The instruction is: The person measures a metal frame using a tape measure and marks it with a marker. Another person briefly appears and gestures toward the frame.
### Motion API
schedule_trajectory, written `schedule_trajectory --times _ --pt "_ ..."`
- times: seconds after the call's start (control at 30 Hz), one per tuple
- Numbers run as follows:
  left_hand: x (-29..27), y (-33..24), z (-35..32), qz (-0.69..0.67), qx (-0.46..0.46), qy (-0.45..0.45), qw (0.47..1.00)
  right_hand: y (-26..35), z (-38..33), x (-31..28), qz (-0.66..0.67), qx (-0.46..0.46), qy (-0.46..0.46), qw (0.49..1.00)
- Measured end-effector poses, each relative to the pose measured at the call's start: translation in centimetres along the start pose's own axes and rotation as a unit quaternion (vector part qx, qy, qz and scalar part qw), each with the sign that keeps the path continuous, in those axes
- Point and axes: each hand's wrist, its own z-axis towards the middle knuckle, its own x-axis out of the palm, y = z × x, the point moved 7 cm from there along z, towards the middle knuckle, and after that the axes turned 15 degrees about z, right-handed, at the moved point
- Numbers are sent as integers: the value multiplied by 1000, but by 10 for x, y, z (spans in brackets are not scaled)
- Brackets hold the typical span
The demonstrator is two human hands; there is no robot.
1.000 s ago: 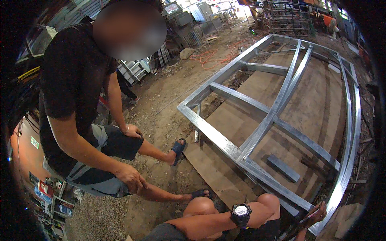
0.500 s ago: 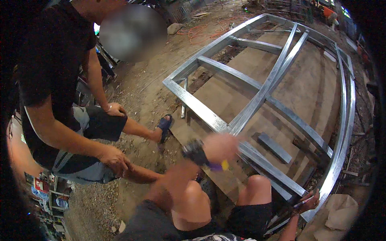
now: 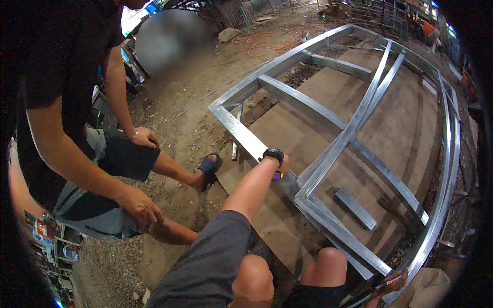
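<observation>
My left hand, a black watch on its wrist, reaches out over the near-left corner of a welded frame of shiny square metal tubing. Its fingers are bent round a small purple-and-yellow object, mostly hidden under the hand. A blurred grey patch lies beside it, at the tube corner. At the frame's near-right end is my right hand, low and partly dim, its fingers closed round a thin pale stick. Two long crossing tubes run diagonally over the frame.
Brown boards lie beneath the frame, with a short loose tube on them. At left another person bends over, hands at the knees, one sandalled foot near the frame. Beyond are an orange cord and a rock.
My left hand has moved forward and come to the tube corner, where it was a blur nearer me. The right hand stays near the frame's end. My view has shifted slightly.
</observation>
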Motion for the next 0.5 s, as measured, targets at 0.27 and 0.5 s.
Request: schedule_trajectory --times 0.27,0.5 --pt "-3 187 0 -138 -248 -113 952 12 16 -17 -39 18 41 998" --pt "-42 177 1 -148 -196 -122 962 5 22 -30 -50 34 18 998"
